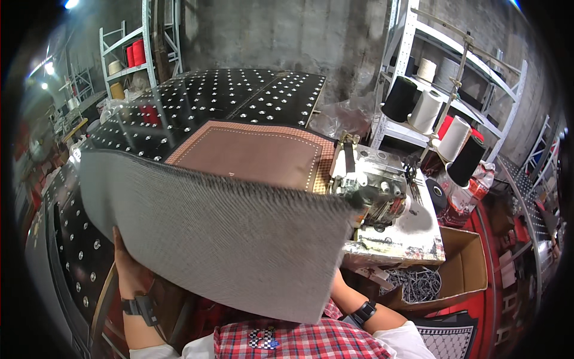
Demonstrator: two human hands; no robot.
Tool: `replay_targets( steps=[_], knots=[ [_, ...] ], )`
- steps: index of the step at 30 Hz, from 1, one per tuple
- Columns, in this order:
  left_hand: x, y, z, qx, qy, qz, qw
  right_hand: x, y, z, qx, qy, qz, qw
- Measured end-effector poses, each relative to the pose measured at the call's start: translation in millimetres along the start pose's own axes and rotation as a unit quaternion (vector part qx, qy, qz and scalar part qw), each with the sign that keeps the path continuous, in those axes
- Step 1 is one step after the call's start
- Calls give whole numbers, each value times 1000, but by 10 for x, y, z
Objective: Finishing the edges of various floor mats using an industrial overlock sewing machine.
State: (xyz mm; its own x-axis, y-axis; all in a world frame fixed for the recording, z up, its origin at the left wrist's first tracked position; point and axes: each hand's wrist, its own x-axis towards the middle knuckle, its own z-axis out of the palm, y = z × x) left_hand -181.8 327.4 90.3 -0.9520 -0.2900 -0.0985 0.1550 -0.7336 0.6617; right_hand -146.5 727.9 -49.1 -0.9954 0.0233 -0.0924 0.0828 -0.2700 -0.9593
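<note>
A large mat [221, 239] is raised in front of me, its grey ribbed underside toward me and a dark fuzzy edge along the top. My left hand [130, 266] grips its lower left edge; one finger shows there and the others are hidden. My right forearm reaches behind the mat's lower right edge, where only a bit of my right hand [339, 285] shows and its fingers are hidden. The mat's upper right corner is beside the head of an industrial sewing machine [379, 185]. A brown mat with a checked border and dotted stitch line [257, 152] lies beyond it.
The black table [251, 90] is studded with metal balls. Thread cones [426, 110] stand right of the machine, before a white metal shelf [508, 90]. Below the machine, a cardboard box [469, 269] and a heap of grey trimmings [418, 284] sit close to my right arm.
</note>
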Motion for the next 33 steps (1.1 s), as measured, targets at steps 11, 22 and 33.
replay_targets(
  steps=[11,22,33],
  knots=[
    [584,-250,30,53,-5,-40,998,-158,-122,70,10,-17,-27,999],
    [278,346,-185,117,-17,230,966,-194,-187,157,-69,-37,-8,997],
    [127,16,-292,30,-15,-44,998,-376,-481,310,-161,0,10,987]
  ],
)
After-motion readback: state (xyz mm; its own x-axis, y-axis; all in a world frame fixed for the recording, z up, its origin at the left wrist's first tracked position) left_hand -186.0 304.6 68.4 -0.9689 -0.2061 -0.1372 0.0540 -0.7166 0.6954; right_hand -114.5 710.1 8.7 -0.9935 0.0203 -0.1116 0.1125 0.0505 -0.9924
